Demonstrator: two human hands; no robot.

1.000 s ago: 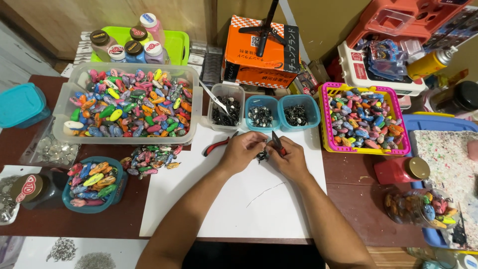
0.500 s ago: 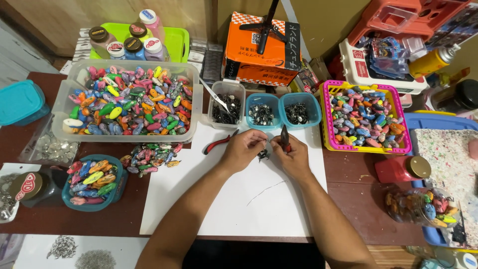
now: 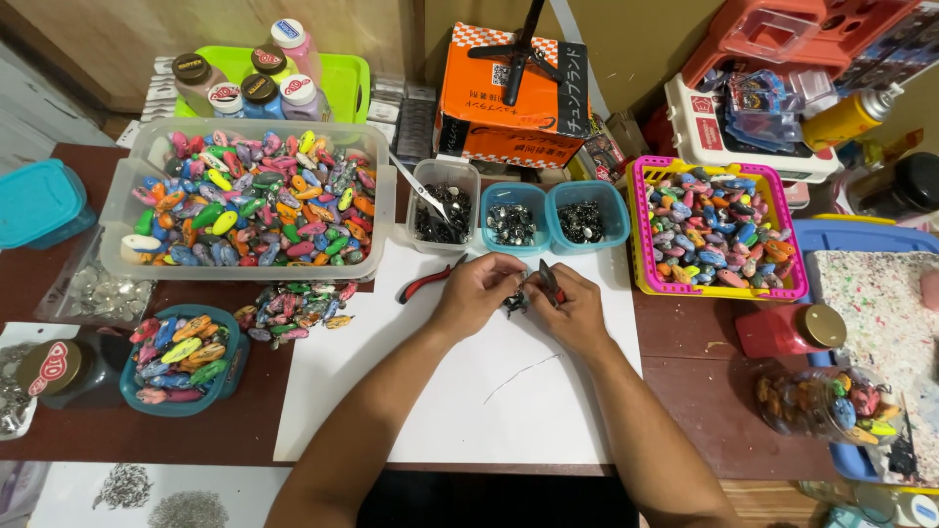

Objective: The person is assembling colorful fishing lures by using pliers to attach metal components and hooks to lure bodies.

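White paper (image 3: 469, 401) covers brown table (image 3: 704, 391) crowded with colourful bead trays (image 3: 377, 210).

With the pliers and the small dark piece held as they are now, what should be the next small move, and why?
Probably a gentle squeeze of the pliers in the right hand on the small dark piece. The left hand pinches that piece over the white sheet, and the plier tips seem to point right at it. Whether they already grip it is too small to tell.
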